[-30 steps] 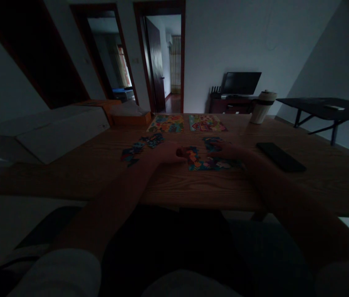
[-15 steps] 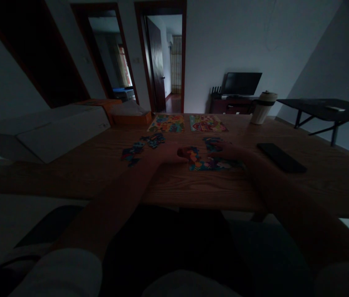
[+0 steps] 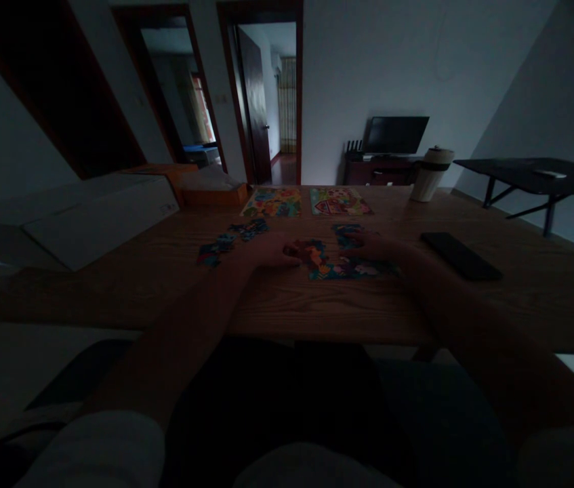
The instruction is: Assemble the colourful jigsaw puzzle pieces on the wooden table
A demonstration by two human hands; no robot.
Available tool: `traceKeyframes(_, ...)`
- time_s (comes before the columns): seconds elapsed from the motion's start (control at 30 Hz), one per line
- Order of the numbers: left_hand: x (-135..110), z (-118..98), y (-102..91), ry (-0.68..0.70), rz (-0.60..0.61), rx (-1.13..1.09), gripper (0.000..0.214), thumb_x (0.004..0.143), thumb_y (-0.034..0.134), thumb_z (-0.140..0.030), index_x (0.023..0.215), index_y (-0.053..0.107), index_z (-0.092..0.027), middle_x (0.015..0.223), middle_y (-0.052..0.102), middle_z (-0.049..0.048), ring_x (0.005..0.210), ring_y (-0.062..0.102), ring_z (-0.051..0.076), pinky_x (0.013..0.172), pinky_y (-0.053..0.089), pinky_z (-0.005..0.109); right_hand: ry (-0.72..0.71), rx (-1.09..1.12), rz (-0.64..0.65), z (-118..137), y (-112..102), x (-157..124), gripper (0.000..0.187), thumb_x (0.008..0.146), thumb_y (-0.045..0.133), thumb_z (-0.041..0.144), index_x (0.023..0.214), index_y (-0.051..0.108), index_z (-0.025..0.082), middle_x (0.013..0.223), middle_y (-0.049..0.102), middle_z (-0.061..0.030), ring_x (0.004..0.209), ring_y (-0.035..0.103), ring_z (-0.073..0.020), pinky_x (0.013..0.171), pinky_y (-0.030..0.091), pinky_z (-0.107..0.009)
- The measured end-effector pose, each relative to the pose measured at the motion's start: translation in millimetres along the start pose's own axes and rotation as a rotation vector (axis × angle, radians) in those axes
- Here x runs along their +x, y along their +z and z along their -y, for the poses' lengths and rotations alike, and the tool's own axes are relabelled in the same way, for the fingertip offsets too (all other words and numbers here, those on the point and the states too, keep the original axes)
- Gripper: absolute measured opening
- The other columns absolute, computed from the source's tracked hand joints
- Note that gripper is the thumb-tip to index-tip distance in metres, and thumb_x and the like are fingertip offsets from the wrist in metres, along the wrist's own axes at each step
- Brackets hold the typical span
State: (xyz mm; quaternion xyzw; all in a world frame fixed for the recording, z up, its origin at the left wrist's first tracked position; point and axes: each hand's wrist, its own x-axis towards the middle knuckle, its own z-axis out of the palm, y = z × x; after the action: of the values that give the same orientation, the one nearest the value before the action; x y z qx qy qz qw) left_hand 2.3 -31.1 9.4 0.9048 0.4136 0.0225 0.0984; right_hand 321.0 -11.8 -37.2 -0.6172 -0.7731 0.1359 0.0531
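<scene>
The light is dim. A partly assembled jigsaw puzzle point(image 3: 337, 269) with colourful figures lies on the wooden table in front of me. At its left edge is my left hand point(image 3: 272, 249), thumb and forefinger curved apart with a dark gap between them; I make out no piece held there. My right hand point(image 3: 371, 245) rests over the puzzle's right part, fingers spread and touching it, hiding some of the picture. Left of my left hand lie loose puzzle pieces point(image 3: 250, 229) in a scattered heap.
Two finished picture puzzles point(image 3: 272, 202) lie farther back. A white box point(image 3: 104, 217) and an orange tissue box point(image 3: 215, 196) stand at the left. To the right are a dark phone-like slab point(image 3: 459, 255) and a pale tumbler point(image 3: 432, 176). The table's point(image 3: 327, 315) front edge is near me.
My left hand has drawn slightly left, away from the puzzle, showing more of its reddish left part. My right hand stays over the puzzle. The view has shifted slightly.
</scene>
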Motion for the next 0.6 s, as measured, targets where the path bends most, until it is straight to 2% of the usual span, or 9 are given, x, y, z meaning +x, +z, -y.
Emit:
traceKeyframes(0.1, -1, -5, -3.7, 0.045, 0.047, 0.066, 0.038, 0.09, 0.062, -0.054, 0.121, 0.076, -0.037, 0.108, 0.075, 0.005, 0.09, 0.067, 0.026, 0.081, 0.045, 0.035, 0.01, 0.005, 0.0, 1, -1, -2, 0.1, 0.078, 0.055, 0.086, 0.159, 0.04, 0.03, 0.163, 0.038, -0.0086, 0.146, 0.038, -0.0406, 0.121, 0.029, -0.056)
traceKeyframes(0.27, 0, -7, -2.7, 0.026, 0.029, 0.083, 0.035, 0.089, 0.063, -0.053, 0.117, 0.078, -0.038, 0.111, 0.074, 0.0045, 0.093, 0.067, 0.028, 0.082, 0.046, 0.036, -0.025, 0.03, -0.01, 3, -3, -5, 0.098, 0.077, 0.058, 0.084, 0.158, 0.04, 0.033, 0.162, 0.04, -0.0078, 0.144, 0.039, -0.044, 0.12, 0.029, -0.061)
traceKeyframes(0.4, 1, -2, -0.1, 0.023, 0.023, -0.053, 0.041, 0.09, 0.063, -0.054, 0.123, 0.075, -0.033, 0.109, 0.075, 0.004, 0.093, 0.068, 0.025, 0.082, 0.048, 0.032, -0.041, 0.023, -0.021, 2, -2, -4, 0.095, 0.078, 0.058, 0.082, 0.157, 0.042, 0.034, 0.16, 0.042, -0.0074, 0.144, 0.039, -0.044, 0.12, 0.029, -0.061)
traceKeyframes(0.47, 1, 5, -1.5, -0.05, -0.067, -0.135, 0.048, 0.09, 0.064, -0.055, 0.128, 0.071, -0.028, 0.107, 0.075, 0.0052, 0.092, 0.067, 0.023, 0.082, 0.049, 0.03, -0.05, 0.02, -0.027, 0, -1, -2, 0.094, 0.078, 0.059, 0.082, 0.157, 0.041, 0.035, 0.16, 0.042, -0.0069, 0.144, 0.039, -0.0435, 0.12, 0.028, -0.062)
traceKeyframes(0.6, -3, 31, -15.6, -0.207, -0.422, -0.203, 0.047, 0.096, 0.056, -0.051, 0.126, 0.069, -0.017, 0.109, 0.072, 0.0086, 0.091, 0.066, 0.021, 0.082, 0.051, 0.031, -0.053, 0.003, -0.036, -3, 2, 1, 0.092, 0.078, 0.058, 0.083, 0.156, 0.041, 0.037, 0.161, 0.041, -0.0053, 0.145, 0.038, -0.0428, 0.12, 0.025, -0.063)
